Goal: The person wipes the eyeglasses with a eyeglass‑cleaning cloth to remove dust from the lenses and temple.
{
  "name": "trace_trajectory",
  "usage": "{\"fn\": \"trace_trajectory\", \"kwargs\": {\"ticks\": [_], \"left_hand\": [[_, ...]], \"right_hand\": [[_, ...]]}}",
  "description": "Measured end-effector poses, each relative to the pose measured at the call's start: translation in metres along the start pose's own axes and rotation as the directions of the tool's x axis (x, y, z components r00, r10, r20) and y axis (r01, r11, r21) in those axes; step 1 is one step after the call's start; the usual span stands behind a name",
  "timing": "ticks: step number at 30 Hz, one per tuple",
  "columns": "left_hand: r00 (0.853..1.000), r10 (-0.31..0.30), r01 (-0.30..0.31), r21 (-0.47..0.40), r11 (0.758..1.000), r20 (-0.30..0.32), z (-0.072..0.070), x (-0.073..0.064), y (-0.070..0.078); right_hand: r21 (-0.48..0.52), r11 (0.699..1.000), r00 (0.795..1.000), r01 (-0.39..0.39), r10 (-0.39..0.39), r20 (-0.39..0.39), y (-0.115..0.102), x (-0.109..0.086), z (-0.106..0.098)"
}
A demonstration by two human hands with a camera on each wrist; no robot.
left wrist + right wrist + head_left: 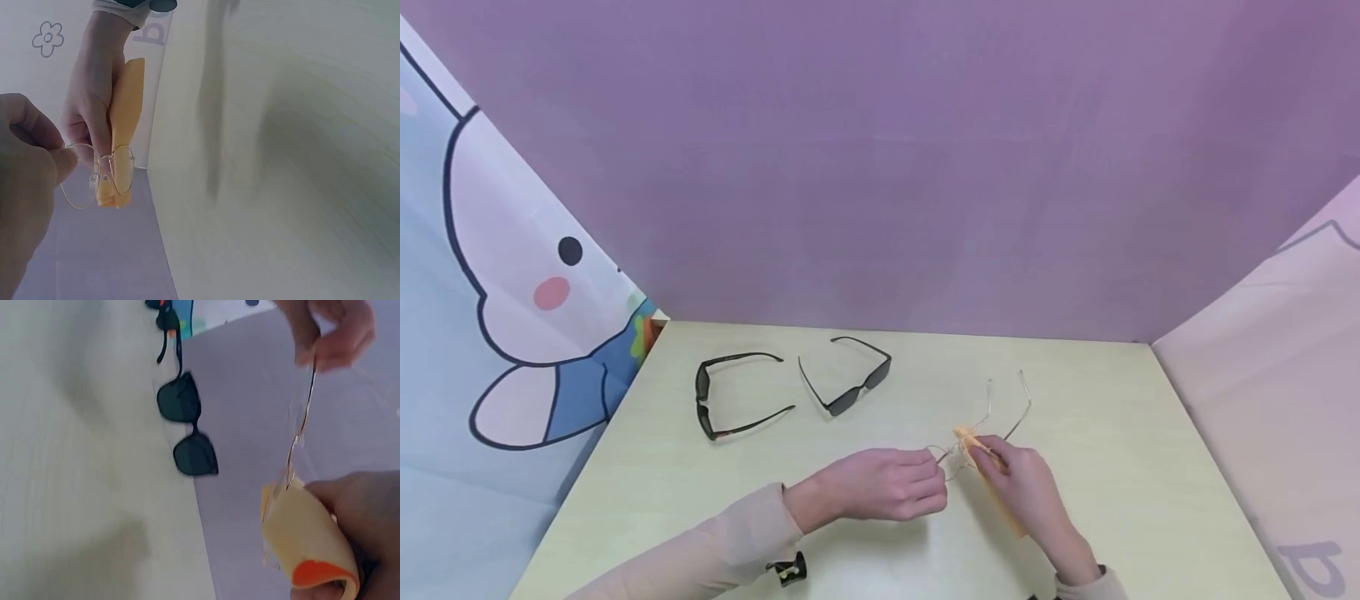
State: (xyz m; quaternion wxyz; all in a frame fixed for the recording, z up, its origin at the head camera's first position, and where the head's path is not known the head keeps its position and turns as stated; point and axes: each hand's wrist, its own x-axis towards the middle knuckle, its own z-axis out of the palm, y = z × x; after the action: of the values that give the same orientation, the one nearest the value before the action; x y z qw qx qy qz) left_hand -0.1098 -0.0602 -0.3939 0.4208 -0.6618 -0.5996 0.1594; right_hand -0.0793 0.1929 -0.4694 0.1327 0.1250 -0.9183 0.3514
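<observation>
Clear eyeglasses (123, 170) with a thin gold metal frame are held up over the table between both hands, their temples pointing away in the head view. With thumb and fingers my left hand (898, 483) pinches one side of the rim. My right hand (1026, 487) grips a folded orange cloth (309, 531) at the other lens. In the left wrist view the cloth shows behind that lens, and a long end of it hangs down below the right hand in the head view. An orange-red patch marks the cloth's edge in the right wrist view.
Two pairs of black sunglasses, one at the left (702, 385) and one near the back middle (847, 400), lie with temples unfolded on the pale table (1097, 417). A purple backdrop (880, 167) stands behind, with printed cloth walls on both sides.
</observation>
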Motion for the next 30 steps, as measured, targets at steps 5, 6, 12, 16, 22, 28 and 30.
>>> {"fn": "trace_trajectory", "kwargs": {"ticks": [5,6,12,16,22,28,30], "left_hand": [[1.000,-0.009,0.009,0.002,1.000,-0.007,0.001,0.001,-0.002],[1.000,-0.010,0.010,0.004,1.000,-0.008,0.001,0.001,-0.002],[1.000,-0.015,0.015,0.001,1.000,-0.016,0.001,0.001,-0.004],[1.000,-0.016,0.016,0.002,1.000,-0.021,0.001,0.001,-0.003],[1.000,-0.016,0.016,0.002,1.000,-0.015,0.001,0.002,-0.002],[1.000,-0.013,0.013,0.000,1.000,-0.002,-0.001,0.001,-0.001],[1.000,-0.015,0.015,-0.002,1.000,-0.001,0.000,0.000,0.000]], "right_hand": [[-0.015,0.999,0.998,0.040,-0.040,-0.041,-0.003,0.001,0.000],[-0.043,0.999,0.998,0.025,-0.028,-0.051,-0.002,0.002,0.000],[-0.088,0.993,0.997,-0.073,0.069,-0.043,0.003,0.004,-0.004],[0.027,0.999,0.999,-0.040,0.040,0.013,0.001,0.003,-0.004],[0.013,1.000,1.000,-0.025,0.026,-0.008,0.003,0.003,-0.003],[-0.060,0.998,0.998,-0.026,0.023,-0.051,0.009,0.002,-0.001],[-0.027,1.000,0.999,0.012,-0.013,-0.031,0.006,0.001,0.001]]}}
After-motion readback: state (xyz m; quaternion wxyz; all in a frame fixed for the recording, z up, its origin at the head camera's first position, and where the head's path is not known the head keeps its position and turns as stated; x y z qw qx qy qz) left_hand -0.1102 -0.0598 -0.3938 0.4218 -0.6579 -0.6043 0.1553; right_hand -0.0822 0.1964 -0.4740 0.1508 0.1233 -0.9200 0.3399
